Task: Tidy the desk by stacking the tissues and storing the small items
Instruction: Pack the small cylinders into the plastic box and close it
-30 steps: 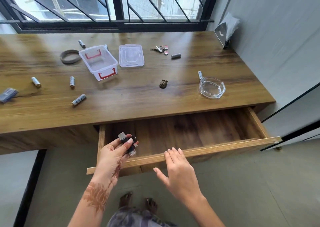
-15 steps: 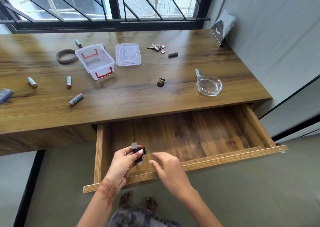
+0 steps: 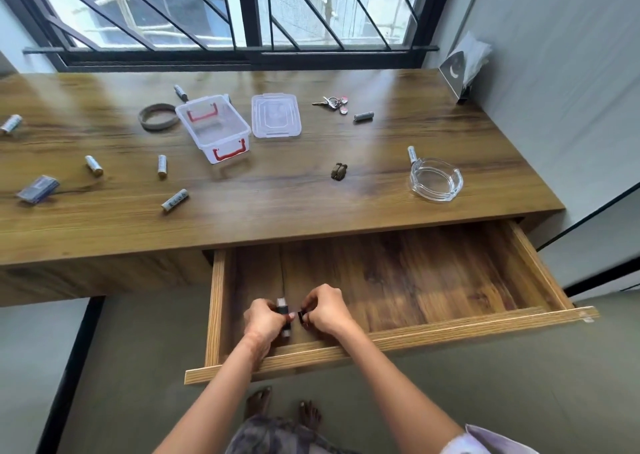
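- Left hand [image 3: 265, 320] curls its fingers round a small black-and-silver item [image 3: 282, 310], held low over the open drawer [image 3: 433, 280], likely for storing.
- Right hand [image 3: 323, 311] pinches its dark end, just beside the left fingertips.

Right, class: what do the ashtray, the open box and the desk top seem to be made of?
Ashtray: probably clear glass, thick glinting rim. Box: see-through plastic, red clip handles. Desk top: wood or wood-look laminate, glossy; grain and window reflections show.
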